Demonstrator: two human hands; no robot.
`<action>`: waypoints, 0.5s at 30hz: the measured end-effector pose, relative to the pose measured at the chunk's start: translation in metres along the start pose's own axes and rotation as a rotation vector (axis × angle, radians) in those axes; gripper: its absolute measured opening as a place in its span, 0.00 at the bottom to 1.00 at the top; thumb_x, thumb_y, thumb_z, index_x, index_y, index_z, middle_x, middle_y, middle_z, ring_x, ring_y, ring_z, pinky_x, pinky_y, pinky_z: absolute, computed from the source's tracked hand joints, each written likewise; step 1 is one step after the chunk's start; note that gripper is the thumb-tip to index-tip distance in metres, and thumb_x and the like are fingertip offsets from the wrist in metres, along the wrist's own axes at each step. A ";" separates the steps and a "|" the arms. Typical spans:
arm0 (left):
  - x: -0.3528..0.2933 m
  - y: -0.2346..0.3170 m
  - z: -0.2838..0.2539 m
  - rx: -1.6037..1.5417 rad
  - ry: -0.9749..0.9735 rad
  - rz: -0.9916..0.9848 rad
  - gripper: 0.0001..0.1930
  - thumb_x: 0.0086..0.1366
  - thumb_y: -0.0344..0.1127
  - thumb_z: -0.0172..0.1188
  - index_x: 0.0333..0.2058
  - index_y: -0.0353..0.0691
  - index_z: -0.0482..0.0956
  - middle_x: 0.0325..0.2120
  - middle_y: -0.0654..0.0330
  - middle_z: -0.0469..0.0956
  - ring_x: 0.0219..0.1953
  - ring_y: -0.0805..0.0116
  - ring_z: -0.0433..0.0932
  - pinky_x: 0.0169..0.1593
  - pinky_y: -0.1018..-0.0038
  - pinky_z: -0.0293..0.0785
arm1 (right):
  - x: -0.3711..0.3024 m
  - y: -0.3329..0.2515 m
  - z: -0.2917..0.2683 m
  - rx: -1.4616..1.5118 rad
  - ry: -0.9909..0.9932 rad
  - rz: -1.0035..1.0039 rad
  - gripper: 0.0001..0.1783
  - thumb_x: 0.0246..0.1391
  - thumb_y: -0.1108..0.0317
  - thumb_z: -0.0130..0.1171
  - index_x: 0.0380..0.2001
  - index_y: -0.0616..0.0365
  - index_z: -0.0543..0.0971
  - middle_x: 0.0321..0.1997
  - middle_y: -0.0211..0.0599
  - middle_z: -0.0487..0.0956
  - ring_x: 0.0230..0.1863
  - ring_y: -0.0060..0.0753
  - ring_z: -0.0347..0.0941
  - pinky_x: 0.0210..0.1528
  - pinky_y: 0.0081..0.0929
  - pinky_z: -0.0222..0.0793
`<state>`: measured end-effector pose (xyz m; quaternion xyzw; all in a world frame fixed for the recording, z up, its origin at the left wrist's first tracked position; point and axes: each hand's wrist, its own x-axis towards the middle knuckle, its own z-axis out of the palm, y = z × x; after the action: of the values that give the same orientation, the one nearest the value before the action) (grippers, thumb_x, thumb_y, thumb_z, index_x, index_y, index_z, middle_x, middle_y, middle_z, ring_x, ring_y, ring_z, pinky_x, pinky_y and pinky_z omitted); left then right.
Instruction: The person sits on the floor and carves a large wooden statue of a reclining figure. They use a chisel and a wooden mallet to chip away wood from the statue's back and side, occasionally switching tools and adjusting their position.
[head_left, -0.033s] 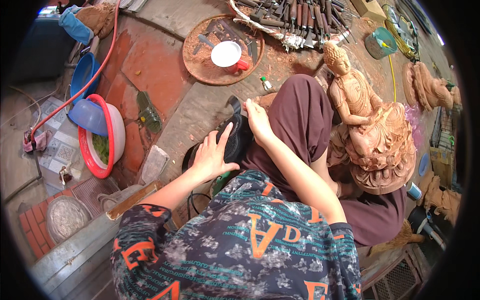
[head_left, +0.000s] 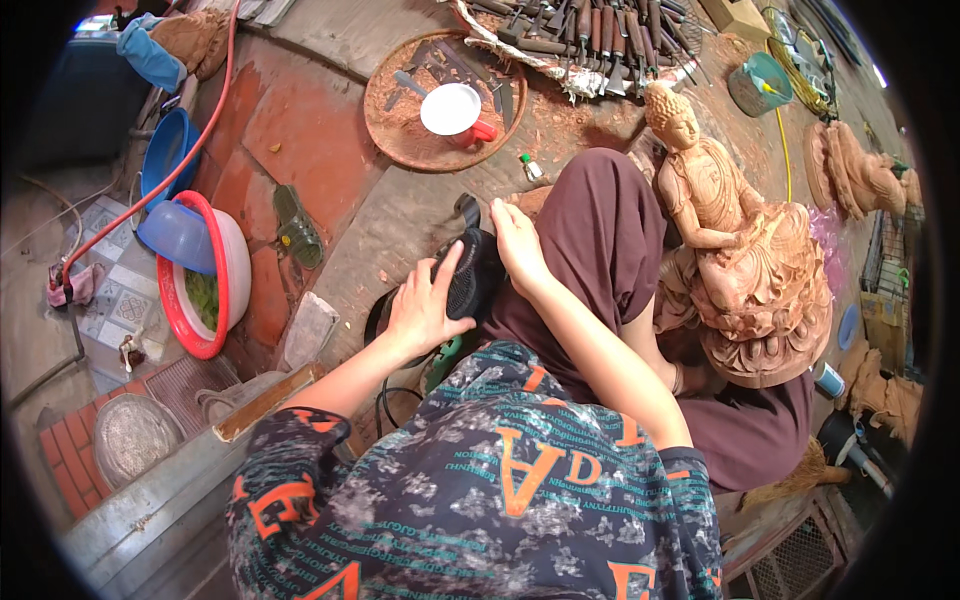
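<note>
Beside my left thigh is a rounded black mesh-covered object (head_left: 478, 272) with a small strap loop at its far end; its full shape is hidden. My left hand (head_left: 422, 310) lies over its left side, fingers stretched and thumb spread apart. Along its right side my right hand (head_left: 518, 248) is held flat, fingers straight and close together, near the strap. Neither hand is wrapped round the object. On the right, next to my bent knee, a carved wooden seated statue (head_left: 735, 230) leans slightly on its lotus base.
Ahead lies a round woven tray (head_left: 385, 125) with wood chips, blades and a white bowl (head_left: 450, 108). Many wood-handled chisels (head_left: 615, 40) fill the far side. A small bottle (head_left: 531, 167) stands before my knee. To the left are basins (head_left: 213, 290), a hose and a green slipper (head_left: 297, 228).
The black object has tilted slightly under my hands, and its strap loop has shifted a little. My left hand has moved marginally with it.
</note>
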<state>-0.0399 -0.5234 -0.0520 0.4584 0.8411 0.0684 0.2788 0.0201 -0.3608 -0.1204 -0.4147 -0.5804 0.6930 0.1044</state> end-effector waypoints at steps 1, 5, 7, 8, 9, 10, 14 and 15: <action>0.008 -0.005 -0.001 -0.131 -0.038 -0.103 0.59 0.40 0.44 0.73 0.67 0.54 0.43 0.51 0.42 0.63 0.53 0.43 0.69 0.55 0.56 0.68 | -0.013 -0.016 -0.003 -0.030 0.058 -0.066 0.25 0.65 0.53 0.44 0.49 0.66 0.74 0.50 0.42 0.77 0.53 0.30 0.70 0.57 0.24 0.61; 0.035 -0.049 -0.013 -0.509 0.069 -0.064 0.54 0.42 0.44 0.71 0.66 0.45 0.50 0.54 0.41 0.66 0.58 0.49 0.66 0.61 0.61 0.62 | -0.075 -0.061 -0.055 0.035 -0.104 -0.204 0.18 0.63 0.62 0.47 0.45 0.66 0.76 0.46 0.42 0.77 0.49 0.30 0.72 0.54 0.24 0.63; 0.042 -0.065 -0.009 -0.544 0.018 -0.065 0.53 0.42 0.46 0.71 0.65 0.42 0.51 0.56 0.43 0.64 0.60 0.51 0.64 0.63 0.62 0.58 | -0.099 -0.071 -0.085 0.006 -0.203 -0.196 0.14 0.63 0.66 0.47 0.44 0.66 0.76 0.44 0.40 0.77 0.49 0.27 0.72 0.53 0.22 0.64; 0.043 -0.069 -0.008 -0.597 -0.062 -0.123 0.53 0.42 0.47 0.72 0.64 0.40 0.51 0.57 0.44 0.63 0.61 0.52 0.62 0.64 0.62 0.57 | -0.109 -0.067 -0.098 0.038 -0.191 -0.171 0.14 0.63 0.66 0.47 0.43 0.65 0.76 0.43 0.39 0.78 0.48 0.27 0.72 0.53 0.22 0.64; 0.046 -0.067 -0.011 -0.626 -0.135 -0.142 0.54 0.42 0.46 0.72 0.65 0.38 0.50 0.58 0.45 0.62 0.62 0.54 0.61 0.64 0.64 0.56 | -0.119 -0.062 -0.112 0.064 -0.172 -0.146 0.14 0.63 0.66 0.47 0.43 0.65 0.77 0.43 0.38 0.78 0.48 0.26 0.72 0.53 0.23 0.64; 0.047 -0.065 -0.018 -0.648 -0.206 -0.168 0.54 0.43 0.45 0.71 0.65 0.37 0.49 0.59 0.47 0.61 0.62 0.57 0.60 0.64 0.65 0.55 | -0.130 -0.058 -0.124 0.043 -0.132 -0.122 0.14 0.64 0.67 0.47 0.43 0.65 0.77 0.43 0.36 0.78 0.48 0.26 0.73 0.54 0.23 0.64; 0.052 -0.049 -0.040 -0.613 -0.387 -0.184 0.55 0.44 0.44 0.70 0.66 0.35 0.45 0.60 0.48 0.60 0.63 0.60 0.59 0.64 0.69 0.54 | -0.196 -0.074 -0.179 0.050 0.161 -0.093 0.14 0.64 0.69 0.46 0.44 0.67 0.76 0.43 0.38 0.78 0.46 0.26 0.74 0.53 0.24 0.66; 0.052 -0.042 -0.045 -0.607 -0.423 -0.194 0.55 0.44 0.44 0.70 0.66 0.35 0.45 0.60 0.48 0.60 0.63 0.60 0.59 0.64 0.69 0.54 | -0.216 -0.073 -0.198 -0.105 0.303 -0.121 0.14 0.63 0.69 0.47 0.43 0.68 0.76 0.42 0.39 0.78 0.45 0.28 0.74 0.52 0.24 0.67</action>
<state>-0.1170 -0.4992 -0.0509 0.2772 0.7461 0.1915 0.5743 0.2704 -0.3316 0.0459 -0.4836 -0.6175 0.5835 0.2105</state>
